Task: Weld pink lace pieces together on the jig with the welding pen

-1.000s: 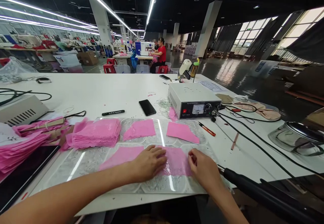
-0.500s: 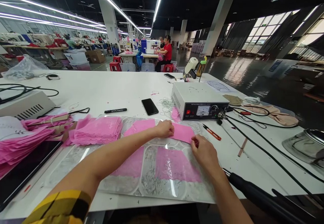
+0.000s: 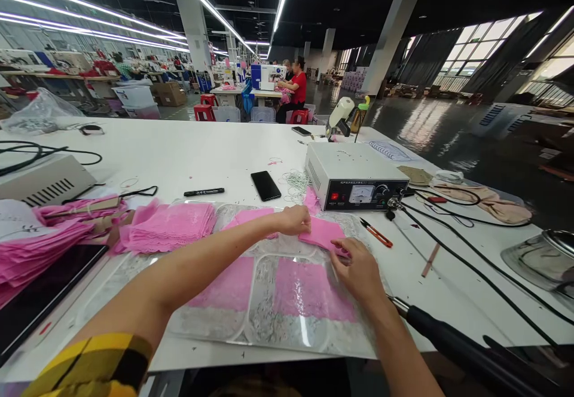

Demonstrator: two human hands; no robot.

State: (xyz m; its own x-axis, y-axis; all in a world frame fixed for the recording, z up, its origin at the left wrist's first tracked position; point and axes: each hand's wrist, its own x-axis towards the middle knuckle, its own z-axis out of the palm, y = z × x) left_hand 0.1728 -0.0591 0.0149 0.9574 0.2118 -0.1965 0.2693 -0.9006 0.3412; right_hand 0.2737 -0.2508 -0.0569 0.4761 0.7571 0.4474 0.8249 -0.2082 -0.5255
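My left hand [image 3: 293, 220] reaches across the clear template [image 3: 287, 338], its fingers closed on the left end of a pink fabric piece [image 3: 321, 232]. At that piece's right end, my right hand [image 3: 359, 271] has its thumb and fingertips around the corner. The piece bows slightly between the hands at the template's upper right. Another pink piece [image 3: 246, 217] lies at the upper left, partly hidden by my left forearm. Two more show through the lower part of the template, a right one [image 3: 298, 286] and a left one [image 3: 224, 283].
A stack of pink pieces [image 3: 168, 226] lies left of the template. Behind it are a marker [image 3: 204, 192] and a phone [image 3: 265, 186]. A control box [image 3: 359, 176] stands behind my hands; orange snips [image 3: 376, 233] lie right. A black-handled tool [image 3: 448, 337] and cables cross the right side.
My right hand has shifted a little left, nearer my left hand. The pink piece between them has gone from flat and taut to slightly bowed. My left hand has risen slightly.
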